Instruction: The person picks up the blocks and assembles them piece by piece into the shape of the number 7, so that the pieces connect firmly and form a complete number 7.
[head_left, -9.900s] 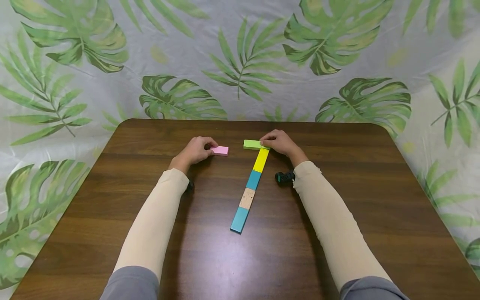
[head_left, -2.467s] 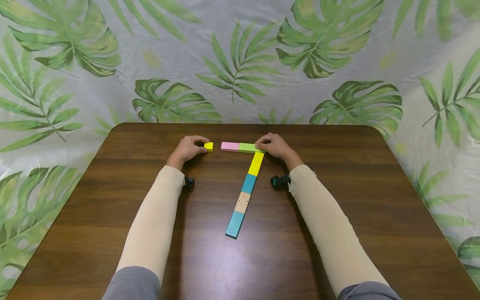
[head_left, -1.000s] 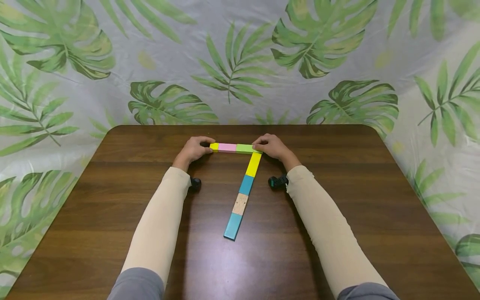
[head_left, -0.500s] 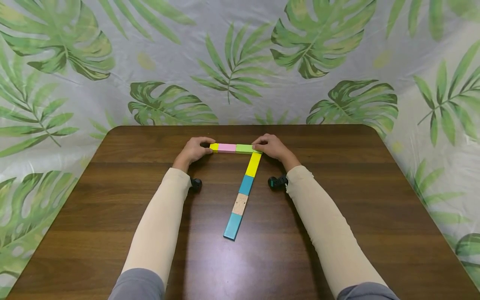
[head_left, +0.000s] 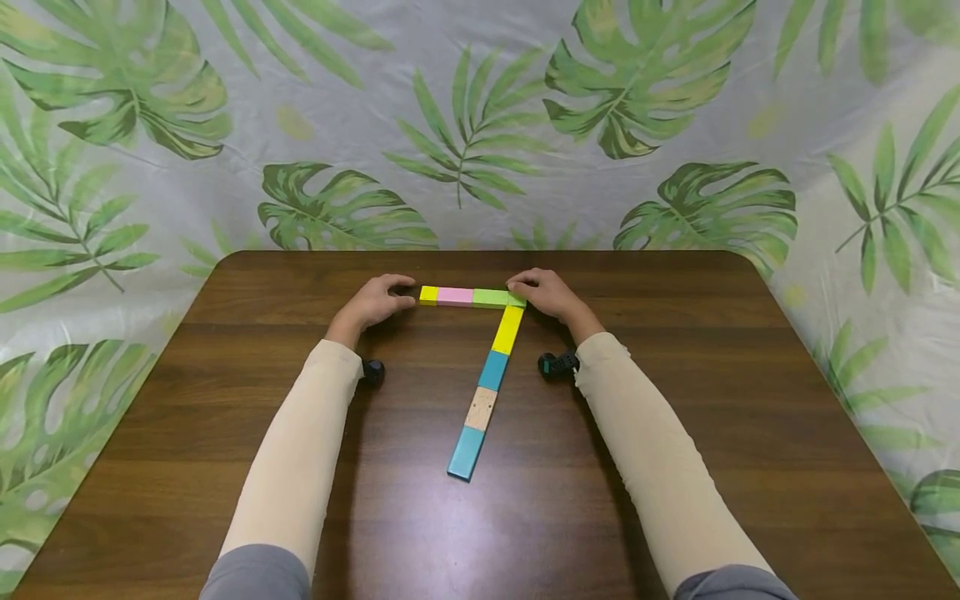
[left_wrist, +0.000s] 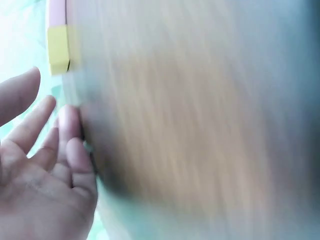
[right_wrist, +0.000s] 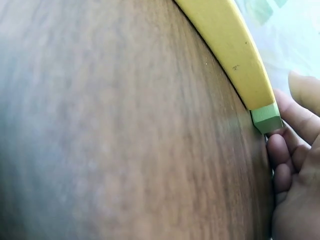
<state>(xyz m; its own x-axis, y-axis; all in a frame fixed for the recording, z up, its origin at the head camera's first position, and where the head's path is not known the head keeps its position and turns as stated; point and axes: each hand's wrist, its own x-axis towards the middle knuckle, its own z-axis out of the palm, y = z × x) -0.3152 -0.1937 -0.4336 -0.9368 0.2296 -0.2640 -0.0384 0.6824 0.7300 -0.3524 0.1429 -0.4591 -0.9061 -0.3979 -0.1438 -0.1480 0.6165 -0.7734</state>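
Note:
My left hand point(head_left: 372, 302) is just left of a small yellow block point(head_left: 428, 296), thumb and fingers spread, nothing between them. That yellow block touches a pink block point(head_left: 454, 297), which meets a light green block point(head_left: 491, 298) in a row along the far side. At the row's right end, my right hand point(head_left: 553, 296) has its fingers against the green end point(right_wrist: 267, 118); in the right wrist view the thumb stands apart from it. From there a slanting line runs nearer: a yellow block point(head_left: 507, 331), a teal block point(head_left: 492, 370), a natural wood block point(head_left: 481, 408) and another teal block point(head_left: 466, 453).
The brown wooden table point(head_left: 645, 467) extends around the blocks. Behind its far edge hangs a leaf-patterned cloth point(head_left: 480, 108). A dark wrist camera point(head_left: 557, 365) juts from the right sleeve, another dark camera point(head_left: 372, 372) from the left.
The left hand brought the pink block, then the small yellow block, onto the row's left end. It has now released the yellow block and drawn left. The right hand's fingers have eased off the green end slightly.

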